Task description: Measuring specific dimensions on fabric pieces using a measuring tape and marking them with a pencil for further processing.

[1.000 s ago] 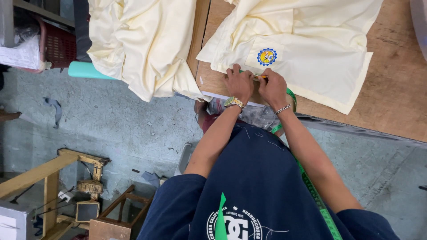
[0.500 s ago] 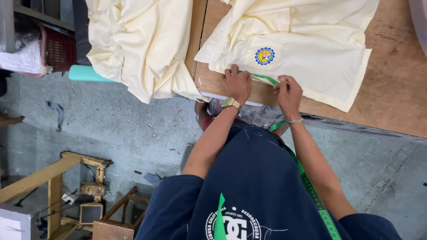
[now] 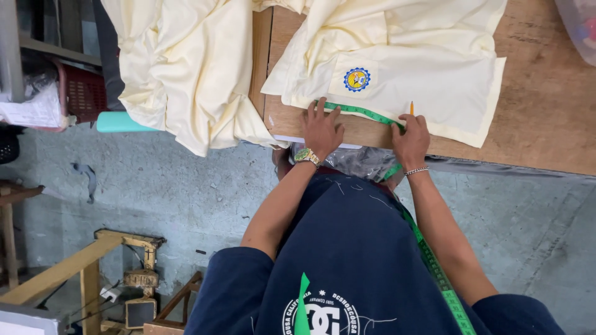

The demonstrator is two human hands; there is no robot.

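A brown wooden surface [image 3: 546, 124] fills the upper right, above a grey concrete floor [image 3: 186, 192]. Two pale yellow cloth garments show: one pale yellow shirt piece [image 3: 434, 74] lies spread flat on the surface and bears one round blue-and-yellow badge [image 3: 357, 79]; a second heap of pale yellow cloth [image 3: 186, 68] hangs over the surface's left edge. Low at the left stands a yellow-painted wooden frame [image 3: 81, 273]. At the far left a dark red plastic crate [image 3: 84, 93] sits on a shelf; what it holds cannot be told. A clear plastic bag [image 3: 577, 25] lies at the top right corner, its contents blurred.

One green measuring tape [image 3: 357, 111] lies stretched along the shirt piece's lower hem, its free length trailing down over the person's dark blue shirt. The left hand [image 3: 323, 130], with a wristwatch, presses flat, fingers spread wide, on the tape's left end. The right hand [image 3: 411, 139], with a bracelet, pins the tape's other end and pinches one slim orange pencil [image 3: 411, 108] in its fingers.
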